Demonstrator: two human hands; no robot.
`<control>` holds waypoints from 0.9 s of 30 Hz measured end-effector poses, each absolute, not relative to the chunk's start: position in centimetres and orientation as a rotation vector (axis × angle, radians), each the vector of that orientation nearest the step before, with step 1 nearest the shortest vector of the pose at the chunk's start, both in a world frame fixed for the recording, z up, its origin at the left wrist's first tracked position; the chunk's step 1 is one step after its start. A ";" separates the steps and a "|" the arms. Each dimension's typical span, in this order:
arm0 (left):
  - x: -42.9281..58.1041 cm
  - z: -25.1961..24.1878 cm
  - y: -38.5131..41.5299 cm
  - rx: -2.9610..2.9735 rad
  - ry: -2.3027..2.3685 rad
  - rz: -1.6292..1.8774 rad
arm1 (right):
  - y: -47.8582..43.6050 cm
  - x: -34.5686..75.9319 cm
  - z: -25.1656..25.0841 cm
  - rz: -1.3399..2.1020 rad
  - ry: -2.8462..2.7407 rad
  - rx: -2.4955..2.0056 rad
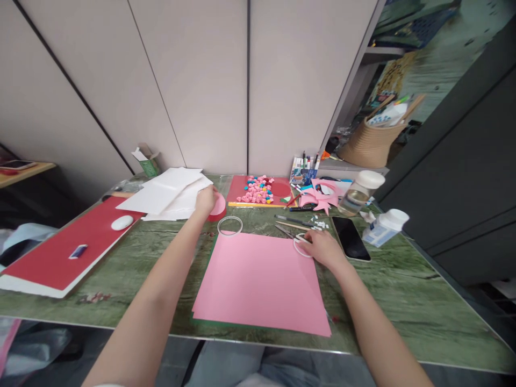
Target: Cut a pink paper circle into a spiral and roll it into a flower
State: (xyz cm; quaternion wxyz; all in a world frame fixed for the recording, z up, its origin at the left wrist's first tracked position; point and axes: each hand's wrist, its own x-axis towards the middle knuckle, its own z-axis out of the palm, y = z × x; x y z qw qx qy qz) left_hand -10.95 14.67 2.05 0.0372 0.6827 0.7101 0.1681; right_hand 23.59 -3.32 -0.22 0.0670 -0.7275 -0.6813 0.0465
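Fingers (313, 237) of right hand (323, 248) at loops of scissors (285, 231), left hand (205, 199) at pink disc (220, 203); cannot tell grip of either. Disc seems cut; pink sheet (260, 285), near front edge of table (423, 306), seems uncut.

On table (423, 317), front centre: stacked sheets (262, 285). At stack's far left corner: ring (229, 235). At far right corner: scissors (285, 231), right hand (322, 247) at handles. Behind stack: mat (237, 188), heap of small pieces (258, 191) on top. Right of mat: paper scraps (322, 200), pen box (302, 176) behind. Right of scissors: phone (350, 238), then bottles (381, 228). Far left: board (48, 263); between board and mat: loose sheets (161, 193).
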 end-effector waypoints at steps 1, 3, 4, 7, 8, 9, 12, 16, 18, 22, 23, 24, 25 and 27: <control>-10.6 2.6 13.9 2.124 2.149 0.585 | -3.3 23.7 -0.2 0.157 -2.083 -2.181; -9.8 4.0 12.1 2.154 1.987 0.910 | -3.4 23.8 -0.3 0.173 -2.115 -2.168; -9.4 4.6 11.2 2.140 1.919 1.018 | -3.3 23.8 -0.3 0.176 -2.122 -2.166; -8.0 6.2 8.8 2.069 1.713 1.232 | -3.2 23.9 -0.3 0.192 -2.124 -2.150; -7.5 6.3 8.2 2.041 1.623 1.275 | -3.2 24.0 -0.3 0.194 -2.119 -2.135; -6.9 6.2 7.7 2.012 1.537 1.306 | -3.2 24.0 -0.2 0.194 -2.109 -2.116; -4.6 4.3 6.3 1.853 1.355 1.308 | -3.3 24.2 0.2 0.229 -2.014 -2.080; -1.2 0.0 3.6 1.686 1.172 1.141 | -3.2 23.7 0.4 0.463 -1.788 -1.958; -0.1 -1.3 2.1 1.668 1.126 1.071 | -3.2 22.9 0.3 0.670 -1.672 -1.775; 0.5 -1.1 0.0 1.759 1.003 1.016 | -3.8 20.3 0.4 1.133 -1.494 -1.442; 0.5 -0.9 -0.3 1.798 0.960 0.979 | -4.1 19.6 0.5 1.202 -1.495 -1.393; 0.4 -0.6 -0.5 1.830 0.928 0.953 | -4.4 19.1 0.7 1.252 -1.512 -1.358; 0.4 -0.4 -0.7 1.847 0.909 0.937 | -4.6 18.6 0.8 1.279 -1.533 -1.337; 0.3 -0.2 -0.8 1.838 0.893 0.931 | -5.1 18.0 1.0 1.276 -1.592 -1.337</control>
